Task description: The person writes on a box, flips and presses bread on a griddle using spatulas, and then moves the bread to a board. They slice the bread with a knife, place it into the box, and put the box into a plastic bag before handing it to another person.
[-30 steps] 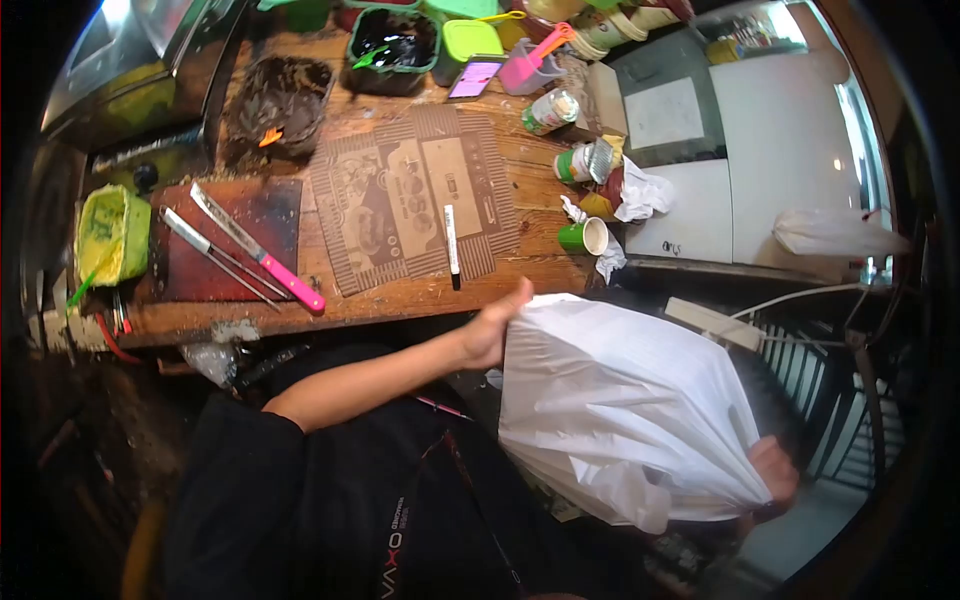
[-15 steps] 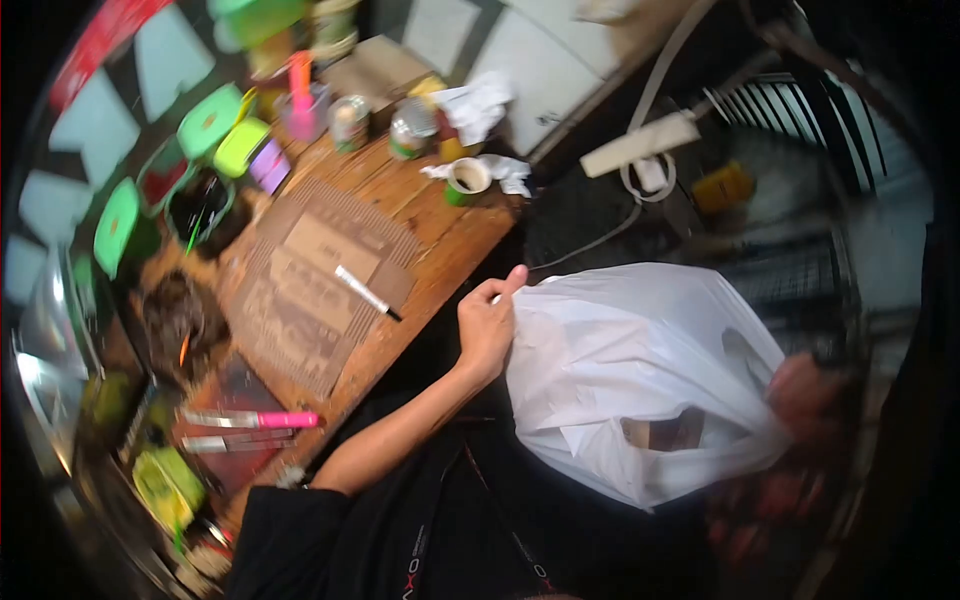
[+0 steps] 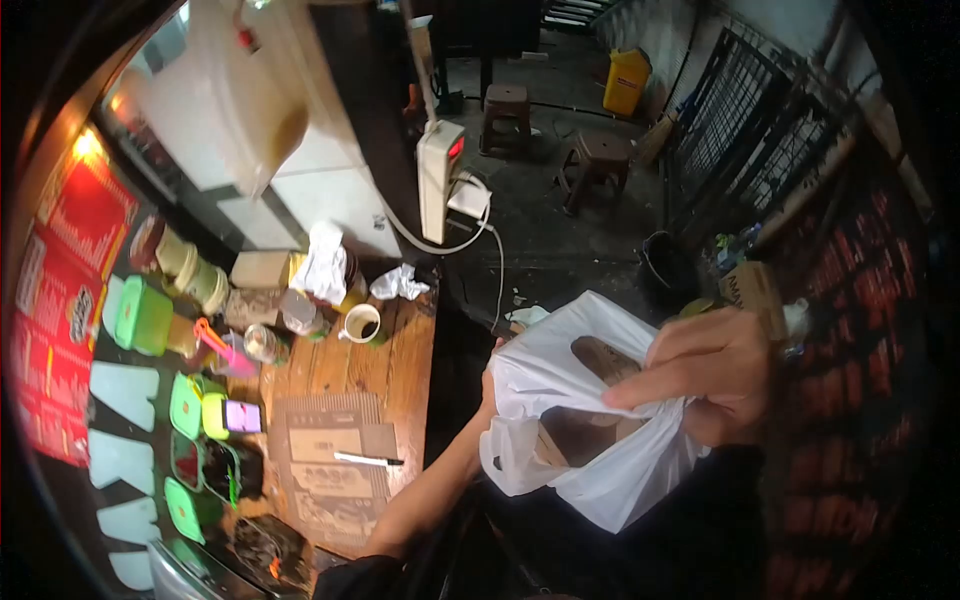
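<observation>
A white plastic bag (image 3: 630, 490) hangs in front of the body, with a brown box (image 3: 575, 440) showing through its openings. My right hand (image 3: 705, 375) grips the bag's upper right edge, its fingers bent over the gathered plastic. At the bag's left side is my left hand (image 3: 490, 385); most of its fingers are hidden behind the plastic, so its grip cannot be made out.
Left, a wooden table (image 3: 400, 345) bears flattened cardboard (image 3: 335, 490), a white marker (image 3: 368, 460), a cup (image 3: 360, 323), jars and green-lidded tubs. A power strip (image 3: 437, 185) hangs ahead. Beyond are stools (image 3: 600, 155), a yellow container (image 3: 626, 82) and a black bucket (image 3: 668, 268).
The view has swung up and right, bringing the stools into sight. My right hand, blurred at the bag's far side before, is now over its top right, and the bag's openings face up more.
</observation>
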Demonstrator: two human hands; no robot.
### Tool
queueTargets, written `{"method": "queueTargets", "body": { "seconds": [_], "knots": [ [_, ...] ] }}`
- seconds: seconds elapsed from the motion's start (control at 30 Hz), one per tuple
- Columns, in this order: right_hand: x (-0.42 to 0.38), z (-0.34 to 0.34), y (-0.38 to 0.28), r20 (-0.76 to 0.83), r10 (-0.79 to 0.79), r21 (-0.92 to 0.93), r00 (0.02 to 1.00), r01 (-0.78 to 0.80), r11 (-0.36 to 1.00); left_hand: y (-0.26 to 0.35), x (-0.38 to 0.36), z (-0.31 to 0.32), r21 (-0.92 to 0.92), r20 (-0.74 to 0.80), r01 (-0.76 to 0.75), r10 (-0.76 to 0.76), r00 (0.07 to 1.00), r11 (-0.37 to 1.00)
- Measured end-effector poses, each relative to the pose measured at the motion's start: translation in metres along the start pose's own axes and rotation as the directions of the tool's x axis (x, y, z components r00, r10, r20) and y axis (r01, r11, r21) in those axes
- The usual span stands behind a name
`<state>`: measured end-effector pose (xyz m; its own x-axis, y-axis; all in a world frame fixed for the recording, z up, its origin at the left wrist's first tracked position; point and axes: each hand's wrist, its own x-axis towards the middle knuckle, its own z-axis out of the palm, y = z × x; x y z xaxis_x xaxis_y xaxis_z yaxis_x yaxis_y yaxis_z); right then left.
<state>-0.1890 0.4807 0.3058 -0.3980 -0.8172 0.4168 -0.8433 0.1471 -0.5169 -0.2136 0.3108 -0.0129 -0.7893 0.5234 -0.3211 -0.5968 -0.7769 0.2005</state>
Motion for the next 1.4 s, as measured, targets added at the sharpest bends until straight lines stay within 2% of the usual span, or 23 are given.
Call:
{"method": "queueTargets", "body": {
  "seconds": [0.07, 0.13, 0.17, 0.2, 0.27, 0.3, 0.33, 0.43, 0.47, 0.53, 0.57, 0.63, 0.7, 0.77, 0.83, 0.9, 0.93, 1.03, 1.07, 1.17, 1.27, 1.37, 1.4],
  "knots": [
    [-0.006, -0.015, 0.011, 0.102, 0.149, 0.158, 0.984, -0.164, 0.974, 0.009, 0.022, 0.007, 0.071, -0.013, 0.026, -0.025, 1.000, 0.997],
    [-0.013, -0.025, 0.028, 0.127, 0.219, 0.185, 0.967, -0.240, 0.953, 0.017, 0.045, 0.013, 0.129, -0.030, 0.045, -0.042, 0.999, 0.991],
    [-0.016, -0.032, 0.038, 0.147, 0.249, 0.196, 0.957, -0.275, 0.941, 0.021, 0.058, 0.016, 0.118, -0.039, 0.066, -0.062, 0.997, 0.991],
    [-0.019, -0.045, 0.048, 0.240, 0.334, 0.202, 0.911, -0.384, 0.901, 0.024, 0.070, 0.020, 0.108, -0.048, 0.087, -0.083, 0.995, 0.990],
    [-0.024, -0.060, 0.073, 0.207, 0.390, 0.264, 0.897, -0.435, 0.861, 0.028, 0.095, 0.029, 0.001, -0.067, 0.156, -0.156, 0.985, 0.988],
    [-0.025, -0.067, 0.084, 0.202, 0.419, 0.297, 0.886, -0.462, 0.836, 0.027, 0.102, 0.033, 0.191, -0.040, 0.104, -0.098, 0.994, 0.976],
    [-0.024, -0.078, 0.090, 0.314, 0.552, 0.376, 0.772, -0.635, 0.675, 0.026, 0.109, 0.038, 0.372, -0.013, 0.042, -0.040, 0.999, 0.927],
    [-0.029, -0.091, 0.121, 0.384, 0.599, 0.426, 0.702, -0.711, 0.560, 0.023, 0.138, 0.069, 0.546, -0.028, 0.088, -0.087, 0.996, 0.833],
    [-0.033, -0.098, 0.132, 0.436, 0.606, 0.431, 0.665, -0.746, 0.508, 0.023, 0.150, 0.080, 0.542, -0.052, 0.134, -0.125, 0.991, 0.830],
    [-0.043, -0.108, 0.149, 0.427, 0.641, 0.510, 0.638, -0.755, 0.412, 0.021, 0.178, 0.089, 0.579, 0.001, 0.091, -0.113, 0.994, 0.810],
    [-0.046, -0.113, 0.156, 0.425, 0.656, 0.545, 0.623, -0.755, 0.364, 0.019, 0.192, 0.093, 0.596, 0.028, 0.069, -0.106, 0.994, 0.800],
    [-0.048, -0.119, 0.167, 0.257, 0.737, 0.680, 0.625, -0.659, 0.322, 0.019, 0.215, 0.102, 0.625, 0.106, -0.058, -0.011, 0.994, 0.778],
    [-0.050, -0.121, 0.187, 0.060, 0.807, 0.793, 0.588, -0.519, 0.319, 0.024, 0.212, 0.114, 0.563, 0.056, 0.099, -0.157, 0.986, 0.821],
    [-0.046, -0.130, 0.208, -0.014, 0.788, 0.852, 0.616, -0.405, 0.331, 0.008, 0.231, 0.061, 0.581, 0.125, 0.231, -0.366, 0.922, 0.780],
    [-0.042, -0.139, 0.230, -0.085, 0.744, 0.877, 0.662, -0.305, 0.372, 0.018, 0.209, 0.082, 0.567, 0.048, 0.383, -0.493, 0.868, 0.730],
    [-0.043, -0.148, 0.248, -0.082, 0.684, 0.890, 0.725, -0.256, 0.378, 0.023, 0.191, 0.078, 0.398, -0.170, 0.516, -0.492, 0.854, 0.758],
    [-0.040, -0.153, 0.254, -0.088, 0.672, 0.886, 0.736, -0.251, 0.390, 0.027, 0.188, 0.062, 0.241, -0.130, 0.547, -0.531, 0.837, 0.802],
    [-0.031, -0.168, 0.275, -0.099, 0.619, 0.893, 0.779, -0.206, 0.401, 0.050, 0.183, 0.023, 0.388, 0.003, 0.380, -0.413, 0.911, 0.840],
    [-0.028, -0.171, 0.282, -0.094, 0.598, 0.897, 0.796, -0.193, 0.397, 0.056, 0.174, 0.017, 0.456, -0.032, 0.327, -0.352, 0.936, 0.828],
    [-0.017, -0.171, 0.309, -0.097, 0.541, 0.894, 0.836, -0.166, 0.417, 0.069, 0.138, 0.030, 0.560, 0.006, 0.209, -0.256, 0.967, 0.802],
    [0.005, -0.168, 0.343, -0.110, 0.512, 0.905, 0.852, -0.127, 0.406, 0.071, 0.092, 0.061, 0.702, -0.095, 0.150, -0.117, 0.989, 0.697],
    [0.026, -0.154, 0.380, -0.121, 0.590, 0.963, 0.798, -0.049, 0.263, 0.075, 0.052, 0.102, 0.770, -0.137, 0.076, 0.047, 0.989, 0.634],
    [0.036, -0.148, 0.384, -0.163, 0.646, 0.959, 0.746, -0.033, 0.281, 0.081, 0.040, 0.117, 0.827, -0.056, 0.000, 0.081, 0.995, 0.563]
  ]
}}
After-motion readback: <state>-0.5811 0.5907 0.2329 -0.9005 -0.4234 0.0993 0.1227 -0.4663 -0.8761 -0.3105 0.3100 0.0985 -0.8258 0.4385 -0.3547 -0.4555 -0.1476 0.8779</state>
